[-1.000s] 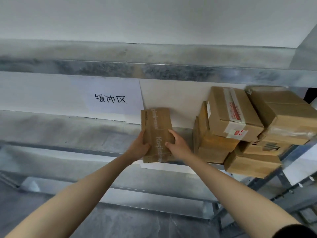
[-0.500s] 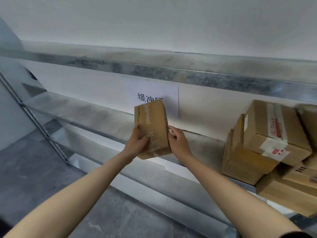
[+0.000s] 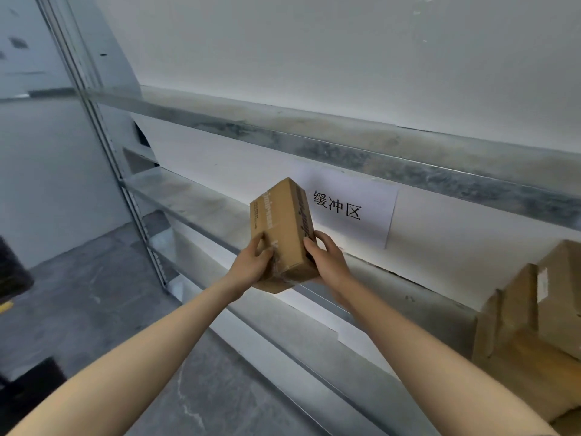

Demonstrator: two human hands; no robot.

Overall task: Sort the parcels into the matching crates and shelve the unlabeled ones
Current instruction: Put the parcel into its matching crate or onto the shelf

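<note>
The grey floor (image 3: 78, 294) is lying below us. We are stretching both bare arms forward. Our left grip (image 3: 251, 265) is curling round the left side of the box (image 3: 283, 221), with the thumb on its front. Our right grip (image 3: 328, 262) is curling round the right side. We are holding the box up in the air, tipped, just over the front edge of the shelf (image 3: 201, 202). A pile (image 3: 528, 325) of brown boxes is sitting on the shelf, well off to the right. A white sign (image 3: 361, 215) with black writing is hanging on the wall (image 3: 314, 58), just behind the box.
</note>
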